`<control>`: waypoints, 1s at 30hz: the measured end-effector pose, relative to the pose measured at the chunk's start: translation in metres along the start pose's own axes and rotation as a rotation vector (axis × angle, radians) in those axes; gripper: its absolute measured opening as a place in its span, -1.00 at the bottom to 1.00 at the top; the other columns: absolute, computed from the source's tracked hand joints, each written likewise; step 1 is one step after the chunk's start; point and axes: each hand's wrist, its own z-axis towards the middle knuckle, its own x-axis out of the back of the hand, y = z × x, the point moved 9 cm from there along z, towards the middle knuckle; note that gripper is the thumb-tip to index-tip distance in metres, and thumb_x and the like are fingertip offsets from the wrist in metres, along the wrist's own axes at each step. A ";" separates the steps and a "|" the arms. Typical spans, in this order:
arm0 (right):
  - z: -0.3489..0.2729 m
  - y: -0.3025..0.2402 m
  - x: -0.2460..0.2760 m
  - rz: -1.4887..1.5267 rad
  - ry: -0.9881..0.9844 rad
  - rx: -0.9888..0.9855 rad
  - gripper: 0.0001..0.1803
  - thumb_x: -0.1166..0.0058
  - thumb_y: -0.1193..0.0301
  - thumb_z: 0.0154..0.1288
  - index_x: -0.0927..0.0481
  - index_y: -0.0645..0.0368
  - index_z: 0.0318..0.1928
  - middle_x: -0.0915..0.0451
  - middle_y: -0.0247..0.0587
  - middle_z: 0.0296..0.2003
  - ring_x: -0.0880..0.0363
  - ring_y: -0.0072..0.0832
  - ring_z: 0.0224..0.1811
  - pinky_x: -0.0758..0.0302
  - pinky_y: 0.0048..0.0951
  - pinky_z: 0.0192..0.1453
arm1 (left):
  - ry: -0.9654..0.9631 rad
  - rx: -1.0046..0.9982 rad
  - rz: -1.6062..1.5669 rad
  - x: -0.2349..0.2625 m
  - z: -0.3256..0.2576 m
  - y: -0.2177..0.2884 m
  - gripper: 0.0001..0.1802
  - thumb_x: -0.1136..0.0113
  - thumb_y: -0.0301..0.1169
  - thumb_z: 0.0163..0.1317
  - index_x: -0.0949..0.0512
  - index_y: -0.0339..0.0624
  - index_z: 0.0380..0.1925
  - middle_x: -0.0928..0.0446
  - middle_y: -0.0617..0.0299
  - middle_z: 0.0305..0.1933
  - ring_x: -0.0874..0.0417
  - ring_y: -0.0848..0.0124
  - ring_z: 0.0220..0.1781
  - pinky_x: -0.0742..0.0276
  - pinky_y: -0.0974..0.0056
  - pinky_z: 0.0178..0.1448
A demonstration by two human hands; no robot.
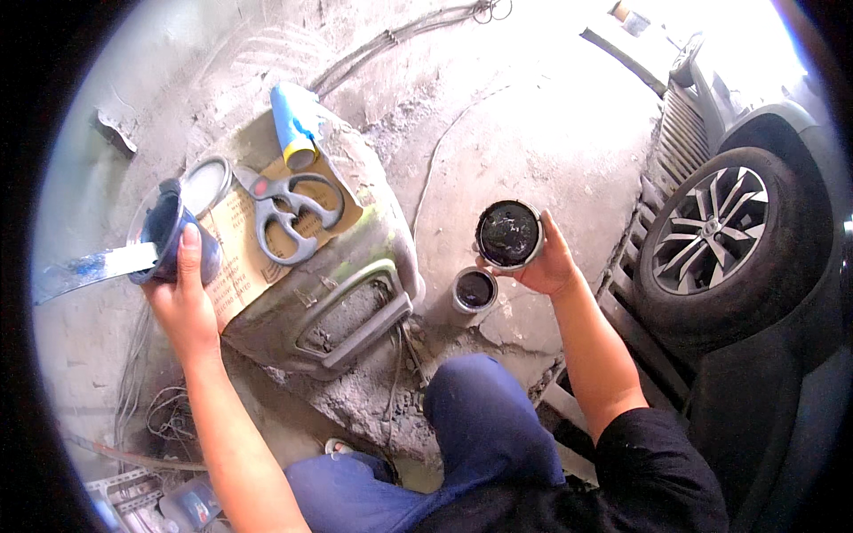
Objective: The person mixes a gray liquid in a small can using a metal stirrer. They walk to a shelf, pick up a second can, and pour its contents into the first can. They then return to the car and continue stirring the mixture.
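Observation:
My left hand [189, 298] is wrapped round a dark blue cup [206, 256], its thumb along the side. From the cup a flat stick [84, 270] smeared with white and blue juts out to the left. My right hand [553, 259] grips an open round can [509, 234] filled with a black, glossy substance, raised above the floor. Just below it a smaller open can [474, 290], dark inside, stands on the floor. Beside the cup, large grey scissors [284, 206] lie on a brown sheet of abrasive paper [240, 275] with printing on it.
The paper rests on a worn grey moulded case [355, 306]. A blue roll [291, 124] with a yellow end and a round pale lid [205, 183] lie on it too. At right are a floor grating [626, 249] and a car wheel [711, 233]. Cables [173, 413] tangle at lower left.

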 end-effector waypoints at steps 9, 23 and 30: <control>0.014 -0.053 -0.145 0.047 -0.138 0.222 -0.14 0.42 -0.26 0.30 -0.17 0.21 0.31 -0.35 0.26 0.14 -0.43 0.19 0.10 -0.59 -0.07 -0.04 | 0.007 -0.039 -0.147 0.000 0.001 0.015 -0.42 -0.32 -0.35 0.16 -0.29 -0.32 0.10 -0.46 0.23 -0.06 -0.47 0.48 -0.06 -0.38 0.34 0.10; 0.132 0.000 -0.284 -0.816 0.172 0.032 -0.49 0.05 0.08 0.30 -0.46 0.32 -0.03 -0.60 -0.01 -0.23 -0.60 -0.29 -0.18 -0.52 -0.28 -0.10 | 0.069 -0.053 -0.053 0.076 -0.017 0.060 -0.31 -0.33 -0.39 0.13 -0.19 -0.39 0.17 -0.38 0.16 0.05 -0.43 0.42 0.04 -0.34 0.32 0.16; 0.090 -0.037 -0.300 -1.359 0.133 0.401 -0.58 -0.14 0.25 0.16 -0.55 0.34 -0.09 -0.61 -0.13 -0.36 -0.57 -0.50 -0.31 -0.49 -0.43 -0.22 | 0.035 0.026 0.170 0.099 -0.067 0.055 -0.20 -0.42 -0.31 0.01 -0.21 -0.40 0.17 -0.41 0.04 0.06 -0.44 0.28 0.08 -0.29 0.22 0.23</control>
